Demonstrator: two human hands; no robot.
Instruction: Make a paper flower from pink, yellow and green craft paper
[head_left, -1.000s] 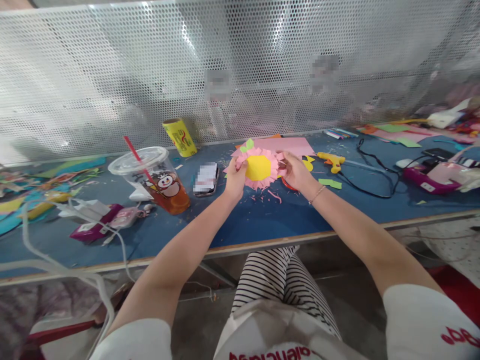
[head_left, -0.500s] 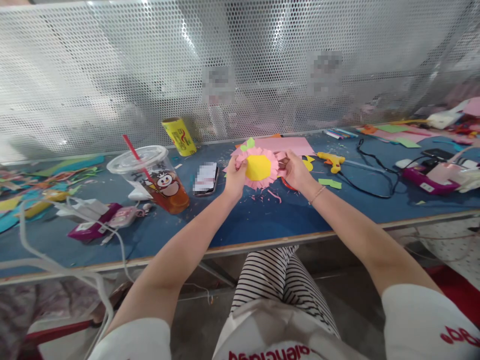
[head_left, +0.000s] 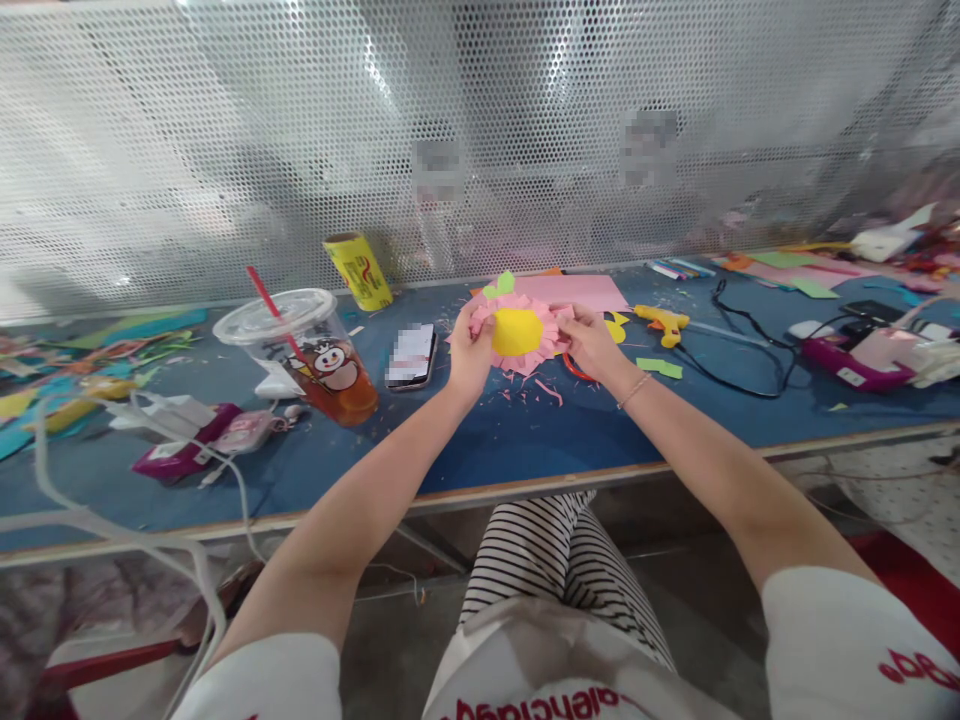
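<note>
A paper flower (head_left: pixel 517 333) with a yellow middle and a fringed pink rim is held up over the blue table, between both hands. My left hand (head_left: pixel 472 350) is closed on its left edge, the thumb lying on the front. My right hand (head_left: pixel 589 340) pinches pink paper at the flower's right edge; whether that paper is joined to the flower I cannot tell. Light green leaf-shaped paper (head_left: pixel 500 286) shows just above the rim. Pink paper scraps (head_left: pixel 551 388) lie below, and a red ring-shaped thing (head_left: pixel 576 369) is partly hidden by my right hand.
A yellow glue gun (head_left: pixel 664 322) with a black cord lies to the right, near green paper (head_left: pixel 660 368). On the left stand a drink cup (head_left: pixel 322 365) with a red straw, a phone (head_left: pixel 411 355) and a yellow tube (head_left: pixel 360 272). A perforated metal screen (head_left: pixel 525 130) rises behind.
The flower has tipped, so its yellow middle looks flatter. My right hand has shifted slightly left, closer in on the pink edge. My left hand keeps its hold.
</note>
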